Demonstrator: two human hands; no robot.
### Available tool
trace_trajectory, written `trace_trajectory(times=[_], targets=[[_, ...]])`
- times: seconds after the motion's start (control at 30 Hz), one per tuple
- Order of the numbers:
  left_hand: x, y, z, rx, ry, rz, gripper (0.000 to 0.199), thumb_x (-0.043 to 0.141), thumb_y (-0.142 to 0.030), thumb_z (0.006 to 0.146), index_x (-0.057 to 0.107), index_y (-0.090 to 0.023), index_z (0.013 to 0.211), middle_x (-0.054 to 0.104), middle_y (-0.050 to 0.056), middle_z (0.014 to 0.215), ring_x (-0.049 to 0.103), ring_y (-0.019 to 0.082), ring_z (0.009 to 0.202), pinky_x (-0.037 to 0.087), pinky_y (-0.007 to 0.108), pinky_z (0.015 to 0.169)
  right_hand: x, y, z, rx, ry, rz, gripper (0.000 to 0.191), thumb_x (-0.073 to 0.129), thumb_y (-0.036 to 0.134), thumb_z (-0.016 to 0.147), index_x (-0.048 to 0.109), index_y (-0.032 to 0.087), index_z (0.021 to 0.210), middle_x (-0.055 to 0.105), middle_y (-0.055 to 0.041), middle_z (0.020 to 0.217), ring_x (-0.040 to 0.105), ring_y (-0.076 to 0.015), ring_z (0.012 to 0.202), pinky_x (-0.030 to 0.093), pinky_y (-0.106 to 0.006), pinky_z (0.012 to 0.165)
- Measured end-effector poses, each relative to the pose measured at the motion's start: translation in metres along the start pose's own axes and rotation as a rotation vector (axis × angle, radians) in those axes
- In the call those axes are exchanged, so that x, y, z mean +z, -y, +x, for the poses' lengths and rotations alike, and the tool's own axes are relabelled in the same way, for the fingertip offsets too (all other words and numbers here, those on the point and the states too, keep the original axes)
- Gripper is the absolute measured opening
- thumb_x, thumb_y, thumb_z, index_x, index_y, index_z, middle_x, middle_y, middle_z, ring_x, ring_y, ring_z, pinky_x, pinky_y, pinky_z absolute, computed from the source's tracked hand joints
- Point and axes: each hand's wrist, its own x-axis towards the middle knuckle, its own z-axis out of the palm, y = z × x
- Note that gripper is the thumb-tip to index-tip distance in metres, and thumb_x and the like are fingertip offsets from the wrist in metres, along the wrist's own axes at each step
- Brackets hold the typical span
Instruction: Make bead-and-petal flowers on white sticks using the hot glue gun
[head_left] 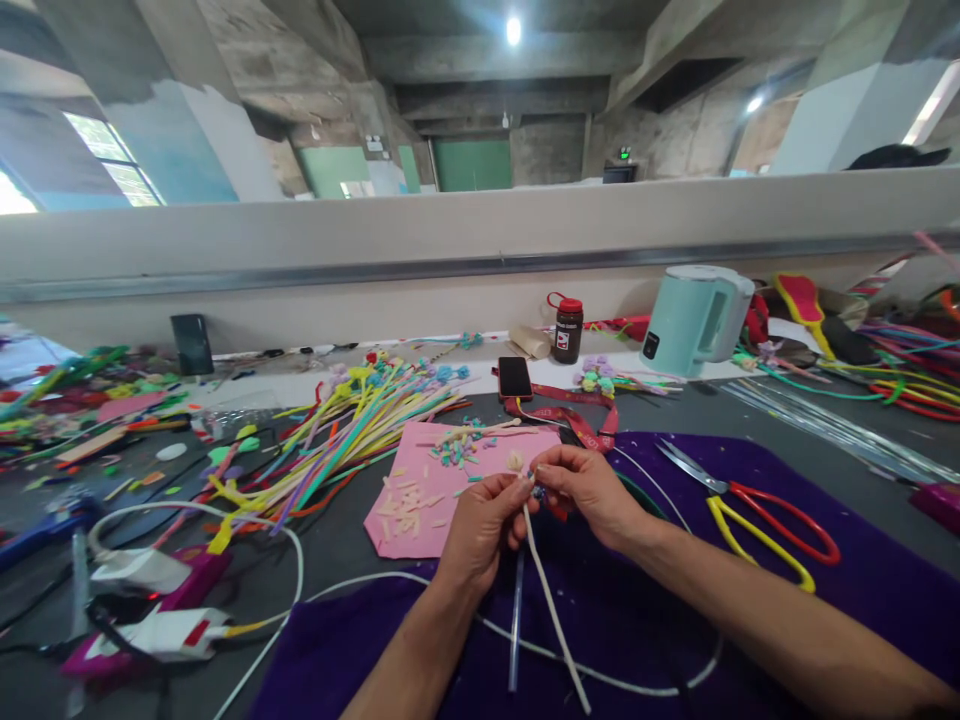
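Cream stem hangs over the purple cloth, its upper part pinched in your left hand's fingers. Your right hand's fingers are right up there too, can't tell if they're gripping. Pink sheet sits farther off, scissors right.

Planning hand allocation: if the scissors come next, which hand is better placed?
Likely the right hand: the scissors lie on that side, near the right forearm. The left hand is farther away. Both hands are busy at the pale stem, though.

Bright lamp, bare concrete ceiling
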Motion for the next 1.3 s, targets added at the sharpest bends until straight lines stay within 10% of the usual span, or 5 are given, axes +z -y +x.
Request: trace_trajectory(times=[0.4, 1.3], targets=[[-0.007, -0.007, -0.004, 0.004, 0.08, 0.023, 0.025, 0.063, -0.034, 0.069, 0.056, -0.011, 0.061, 0.052, -0.003, 0.044, 0.036, 0.002, 0.031, 0.023, 0.015, 0.032, -0.007, 0.006, 0.001, 0.208, 0.304, 0.09, 0.021, 0.064, 0.032, 0.069, 0.057, 0.012, 0.071, 0.056, 0.0013, 0.057, 0.043, -0.0035, 0.039, 0.024, -0.013, 0.034], [-0.003, -0.011, -0.011, -0.024, 0.121, -0.032, 0.021, 0.064, -0.032, 0.068, 0.055, -0.013, 0.065, 0.054, -0.004, 0.048, 0.035, 0.001, 0.031, 0.022, 0.014, 0.031, -0.01, -0.006, 0.003, 0.188, 0.408, 0.316, 0.027, 0.072, 0.033, 0.062, 0.057, 0.011, 0.068, 0.058, -0.0008, 0.06, 0.042, -0.0029, 0.037, 0.023, -0.015, 0.033]])
